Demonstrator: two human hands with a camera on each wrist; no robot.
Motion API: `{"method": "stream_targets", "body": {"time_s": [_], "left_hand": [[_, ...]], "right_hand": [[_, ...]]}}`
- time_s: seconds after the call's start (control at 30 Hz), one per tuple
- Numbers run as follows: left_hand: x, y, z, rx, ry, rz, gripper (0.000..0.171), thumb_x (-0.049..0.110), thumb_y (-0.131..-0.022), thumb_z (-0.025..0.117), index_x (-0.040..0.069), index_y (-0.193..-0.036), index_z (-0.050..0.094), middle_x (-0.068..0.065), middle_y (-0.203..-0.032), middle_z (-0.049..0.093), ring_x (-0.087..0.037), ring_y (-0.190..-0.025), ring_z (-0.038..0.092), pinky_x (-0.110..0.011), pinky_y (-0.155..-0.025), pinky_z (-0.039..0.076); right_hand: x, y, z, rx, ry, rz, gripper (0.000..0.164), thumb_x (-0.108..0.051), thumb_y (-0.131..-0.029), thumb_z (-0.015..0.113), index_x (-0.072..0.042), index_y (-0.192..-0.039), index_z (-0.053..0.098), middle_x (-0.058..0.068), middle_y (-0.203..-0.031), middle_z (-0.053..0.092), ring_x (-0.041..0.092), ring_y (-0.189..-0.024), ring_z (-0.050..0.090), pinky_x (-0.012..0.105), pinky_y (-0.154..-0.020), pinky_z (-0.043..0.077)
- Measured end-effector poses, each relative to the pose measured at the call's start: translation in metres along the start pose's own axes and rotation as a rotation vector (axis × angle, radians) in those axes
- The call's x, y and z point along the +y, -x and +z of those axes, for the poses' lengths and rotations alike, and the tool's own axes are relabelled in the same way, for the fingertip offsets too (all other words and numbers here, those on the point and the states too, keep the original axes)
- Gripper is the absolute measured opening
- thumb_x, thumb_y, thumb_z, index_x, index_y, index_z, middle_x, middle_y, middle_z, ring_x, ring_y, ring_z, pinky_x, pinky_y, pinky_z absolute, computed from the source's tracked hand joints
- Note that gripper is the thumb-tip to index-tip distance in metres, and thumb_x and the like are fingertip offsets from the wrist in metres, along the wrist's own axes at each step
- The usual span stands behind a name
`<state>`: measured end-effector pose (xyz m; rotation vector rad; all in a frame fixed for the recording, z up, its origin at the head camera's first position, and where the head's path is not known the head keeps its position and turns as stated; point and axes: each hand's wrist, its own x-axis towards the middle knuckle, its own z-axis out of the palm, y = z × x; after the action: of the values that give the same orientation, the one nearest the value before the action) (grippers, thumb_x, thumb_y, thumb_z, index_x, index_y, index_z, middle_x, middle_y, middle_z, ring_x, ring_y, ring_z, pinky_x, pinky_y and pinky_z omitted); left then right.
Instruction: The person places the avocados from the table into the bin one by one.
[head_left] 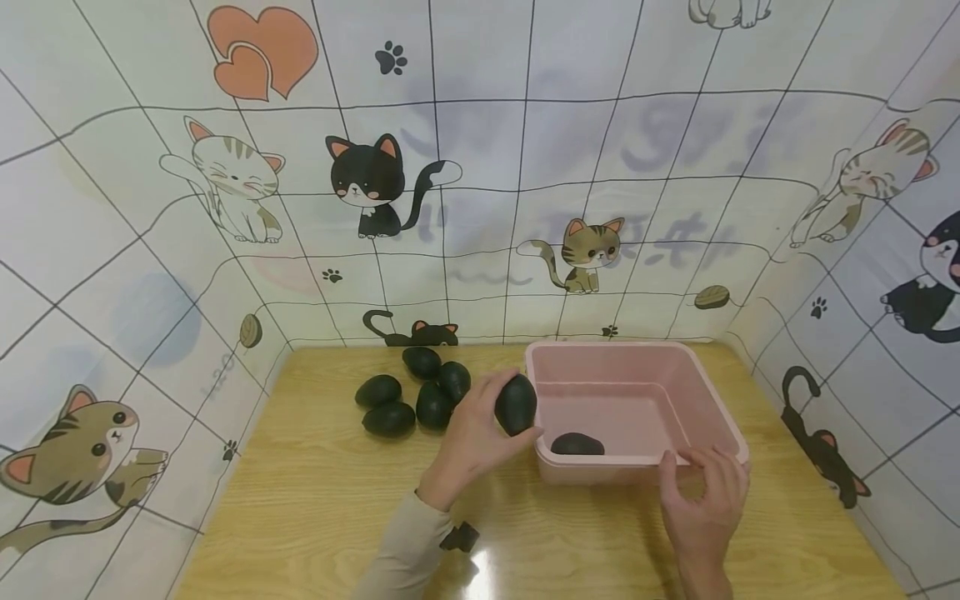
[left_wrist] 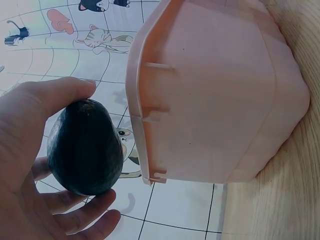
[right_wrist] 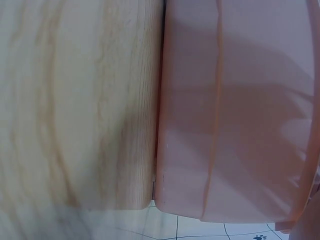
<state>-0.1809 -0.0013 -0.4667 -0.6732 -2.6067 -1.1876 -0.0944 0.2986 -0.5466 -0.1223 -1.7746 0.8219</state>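
In the head view my left hand (head_left: 480,433) holds a dark green avocado (head_left: 516,405) up beside the left wall of a pink plastic bin (head_left: 622,461). Thumb and fingers wrap its two ends in the left wrist view, where the avocado (left_wrist: 86,147) hangs in front of the bin's outer side (left_wrist: 215,100). My right hand (head_left: 705,504) grips the front rim near the right corner, fingertips bent over it. Inside the bin, one avocado (head_left: 577,444) lies by the front left corner. From the right wrist, mostly the bin's outer wall (right_wrist: 240,125) shows.
Several loose avocados (head_left: 390,419) lie grouped on the wooden table (head_left: 315,500), left of the bin. A small black object (head_left: 460,537) is near the left sleeve. Cat-patterned sheeting (head_left: 480,167) rises behind and on both sides of the table.
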Motion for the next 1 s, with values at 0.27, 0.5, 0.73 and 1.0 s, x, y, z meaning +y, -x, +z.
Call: {"method": "stream_targets", "body": {"time_s": [0.27, 0.5, 0.73, 1.0], "left_hand": [[0.004, -0.002, 0.003, -0.014, -0.011, 0.008, 0.086, 0.050, -0.082, 0.089, 0.022, -0.155, 0.052, -0.003, -0.148, 0.061, -0.022, -0.125, 0.065, -0.044, -0.098, 0.059], [0.009, -0.006, 0.005, -0.028, -0.017, 0.022, 0.086, 0.049, -0.082, 0.090, 0.021, -0.155, 0.052, -0.003, -0.148, 0.060, -0.022, -0.122, 0.067, -0.043, -0.097, 0.060], [0.017, -0.007, 0.011, -0.069, -0.030, 0.016, 0.085, 0.050, -0.083, 0.087, 0.026, -0.156, 0.051, -0.002, -0.146, 0.059, -0.021, -0.117, 0.068, -0.041, -0.093, 0.060], [0.025, -0.007, 0.015, -0.074, -0.047, 0.043, 0.083, 0.053, -0.083, 0.086, 0.027, -0.154, 0.052, -0.003, -0.142, 0.062, -0.020, -0.116, 0.067, -0.035, -0.089, 0.060]], "right_hand": [[0.003, -0.001, 0.001, 0.005, -0.007, -0.029, 0.019, -0.009, -0.082, 0.078, 0.009, -0.087, 0.073, 0.026, -0.087, 0.071, 0.041, -0.104, 0.060, 0.035, -0.118, 0.033], [0.002, -0.002, 0.001, -0.008, 0.003, -0.020, 0.023, -0.013, -0.085, 0.077, 0.009, -0.089, 0.073, 0.026, -0.088, 0.071, 0.049, -0.105, 0.057, 0.041, -0.120, 0.032], [0.000, -0.002, 0.000, -0.024, -0.001, 0.007, 0.023, -0.013, -0.085, 0.077, 0.009, -0.089, 0.073, 0.027, -0.090, 0.070, 0.047, -0.108, 0.057, 0.060, -0.125, 0.026], [0.000, 0.001, 0.000, -0.007, -0.002, 0.037, 0.017, -0.004, -0.081, 0.078, 0.010, -0.088, 0.072, 0.028, -0.090, 0.070, 0.013, -0.117, 0.057, 0.065, -0.126, 0.021]]}}
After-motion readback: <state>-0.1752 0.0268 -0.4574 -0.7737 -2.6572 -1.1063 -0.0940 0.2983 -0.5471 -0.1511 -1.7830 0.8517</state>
